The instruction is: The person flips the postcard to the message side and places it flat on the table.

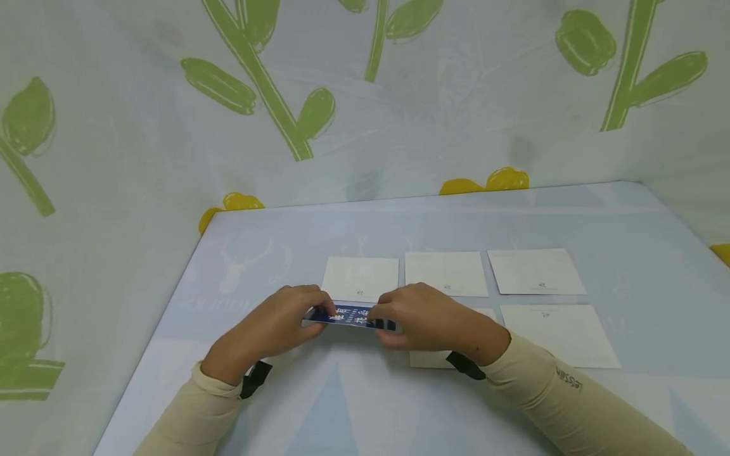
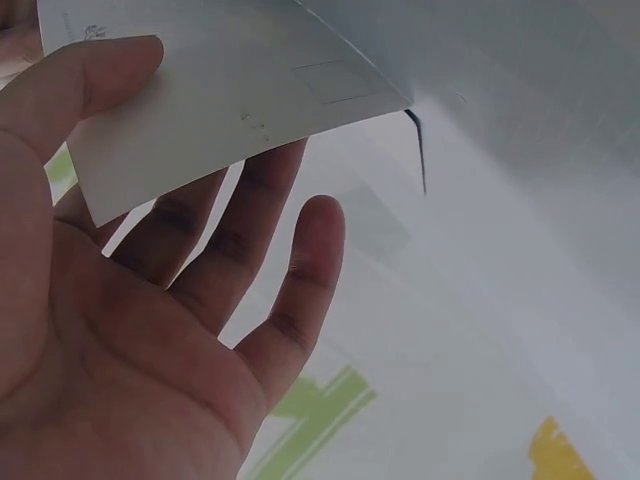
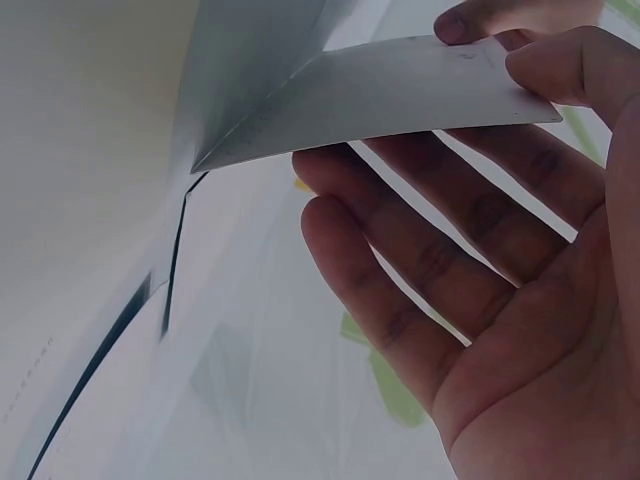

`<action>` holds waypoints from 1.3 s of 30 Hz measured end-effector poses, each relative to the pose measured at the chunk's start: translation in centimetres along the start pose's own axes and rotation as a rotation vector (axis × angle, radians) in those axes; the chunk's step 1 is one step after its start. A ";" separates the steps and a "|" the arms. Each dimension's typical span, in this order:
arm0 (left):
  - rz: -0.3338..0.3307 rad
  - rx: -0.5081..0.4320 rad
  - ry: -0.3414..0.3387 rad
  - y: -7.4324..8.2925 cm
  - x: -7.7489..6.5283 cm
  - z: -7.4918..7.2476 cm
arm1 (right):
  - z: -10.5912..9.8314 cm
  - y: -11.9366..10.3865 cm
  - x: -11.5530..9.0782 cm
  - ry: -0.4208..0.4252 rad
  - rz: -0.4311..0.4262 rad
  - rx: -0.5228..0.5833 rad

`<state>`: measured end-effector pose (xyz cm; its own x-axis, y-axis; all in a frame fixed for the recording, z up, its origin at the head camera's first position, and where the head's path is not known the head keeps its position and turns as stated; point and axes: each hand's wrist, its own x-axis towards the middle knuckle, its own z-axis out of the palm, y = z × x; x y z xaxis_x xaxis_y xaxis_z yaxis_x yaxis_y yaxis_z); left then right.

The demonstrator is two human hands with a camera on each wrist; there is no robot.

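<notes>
A postcard (image 1: 352, 315) with a dark blue face and white characters is held tilted low over the table. My left hand (image 1: 288, 320) pinches its left end. At the right end, my right hand (image 1: 424, 316) pinches it too. In the left wrist view the left thumb lies on the postcard's pale back (image 2: 210, 110), which bears a small printed box, with fingers behind. The right wrist view shows the right thumb on the same pale back (image 3: 400, 95) and the fingers on its far side. The postcard's far edge meets the white card (image 1: 360, 278) lying behind it.
Two more white cards, a middle one (image 1: 447, 273) and a right one (image 1: 536, 271), continue the back row. Nearer lies another card (image 1: 561, 335), and beside it one (image 1: 428, 360) partly hidden under my right hand. A leaf-patterned wall (image 1: 399, 139) borders the pale table (image 1: 639, 253).
</notes>
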<state>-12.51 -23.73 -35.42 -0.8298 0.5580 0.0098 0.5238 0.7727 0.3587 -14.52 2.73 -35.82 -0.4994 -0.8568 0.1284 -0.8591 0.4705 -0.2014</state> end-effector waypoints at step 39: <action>-0.024 0.047 0.109 0.2 0.2 -0.4 | -0.6 0.7 -0.2 0.128 -0.014 -0.020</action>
<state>-12.65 -23.61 -35.01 -0.8569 0.5047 0.1043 0.5098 0.8001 0.3161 -15.06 3.36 -35.45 -0.4961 -0.8301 0.2546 -0.8677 0.4637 -0.1790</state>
